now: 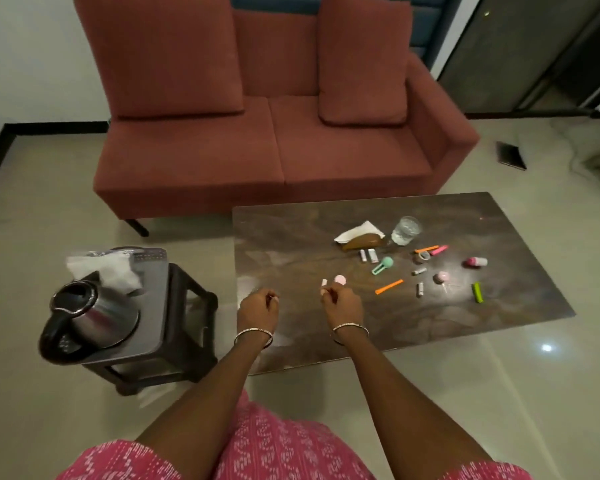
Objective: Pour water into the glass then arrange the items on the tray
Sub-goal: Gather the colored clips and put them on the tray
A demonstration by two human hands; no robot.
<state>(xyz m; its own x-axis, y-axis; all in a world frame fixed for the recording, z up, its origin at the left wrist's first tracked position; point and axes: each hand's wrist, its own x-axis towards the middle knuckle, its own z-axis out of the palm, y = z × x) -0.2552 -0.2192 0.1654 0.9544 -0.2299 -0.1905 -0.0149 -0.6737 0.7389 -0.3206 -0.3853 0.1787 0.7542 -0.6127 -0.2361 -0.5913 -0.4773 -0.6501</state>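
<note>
Worktop: we find a dark marbled worktop [291,244], with the small goods scattered over its right half.
Glass: the glass [406,230] stands upright near the far edge, just right of a white napkin [359,230], and appears to hold water already.
Glass, handling: we judge it fragile, smooth-walled and heavier for its contents. Grip it round the lower wall and carry it level.
Kettle: a steel kettle [90,313] stands off the worktop to the left on a grey tray [153,289], which sits on a dark stool [191,306].
Kettle, handling: likely heavy and rigid. Its black handle is the only sound hold.
Small items: an orange stick [389,286], a green tube [477,292], a pink capsule [476,261] and a teal-headed tool [383,265] lie apart from one another.
Small items, handling: we judge them light, stiff and apt to roll, so each wants a pinch at mid-length.
Left hand: the left hand [258,308] hovers over the near left corner, fingers curled. We cannot tell whether it holds anything.
Right hand: the right hand [342,303] is beside it, fingers drawn together just short of a pink disc [340,279]. We cannot tell whether they pinch anything.
Stage: pouring looks done, and we judge that the arranging is yet to come.
</note>
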